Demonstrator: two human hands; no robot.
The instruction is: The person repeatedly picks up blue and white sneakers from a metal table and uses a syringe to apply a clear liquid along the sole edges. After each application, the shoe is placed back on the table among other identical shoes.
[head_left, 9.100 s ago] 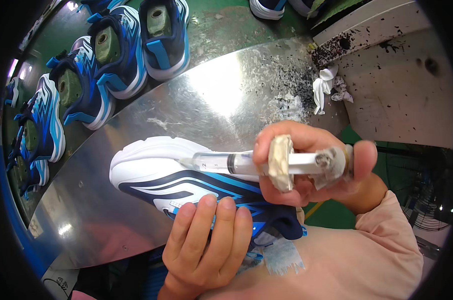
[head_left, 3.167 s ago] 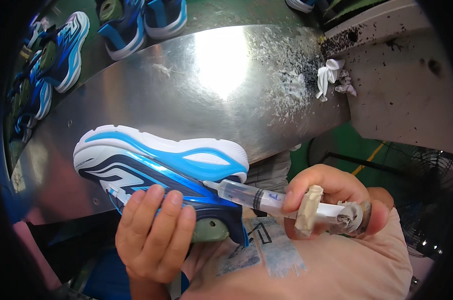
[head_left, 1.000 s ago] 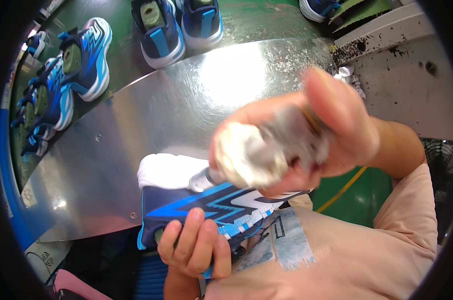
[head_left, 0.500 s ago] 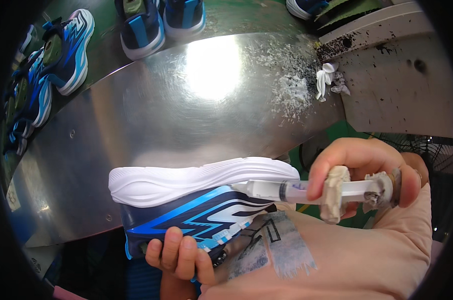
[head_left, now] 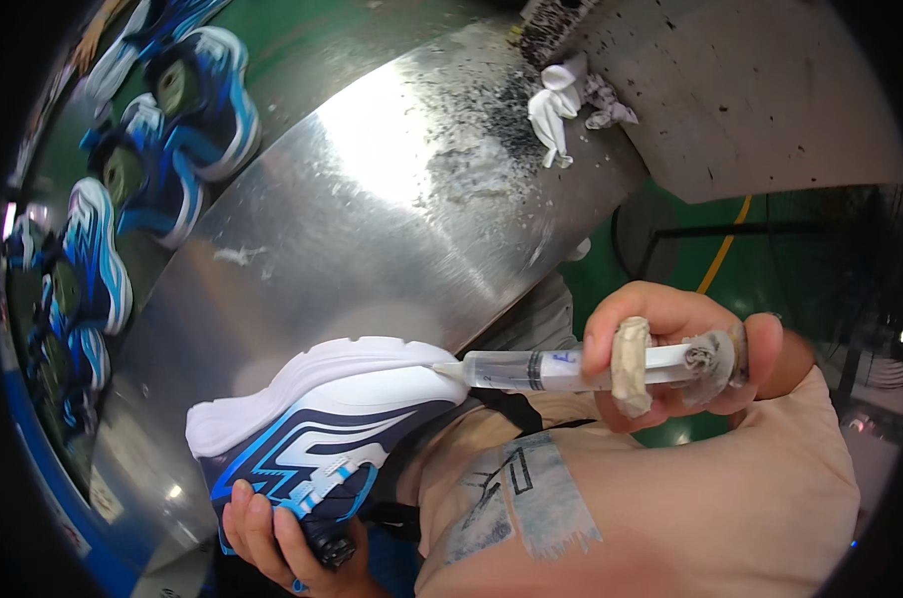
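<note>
A: Comparing with half a second back, the shoe (head_left: pixel 317 429) sat lower and further left, sole still up, and the syringe (head_left: pixel 571 367) tip was touching the white sole edge instead of lying along it. Metal table (head_left: pixel 372 229) looked tilted more, camera moved.

B: Hands?

A: Right hand (head_left: pixel 670 359) was closed around 1 syringe, fingers wrapped on the barrel, thumb end near the crusted plunger. Left hand (head_left: pixel 272 528) gripped the shoe from below, fingers curled on the blue upper; only about 3 fingertips showed, rest hidden under the shoe and cut by the frame edge.

B: Where was the shoe?

A: Held up in front of the person's chest, just off the near edge of the table, not resting on it as far as I could tell.

B: Counts?

A: 1 shoe in hand, 1 syringe, 1 white rag (head_left: pixel 561 105) at the far table end. Row of blue shoes (head_left: pixel 142 189) on the green belt at left, roughly 5, the far ones warped by the rim, count unsure. Syringe contents hard to make out.
</note>
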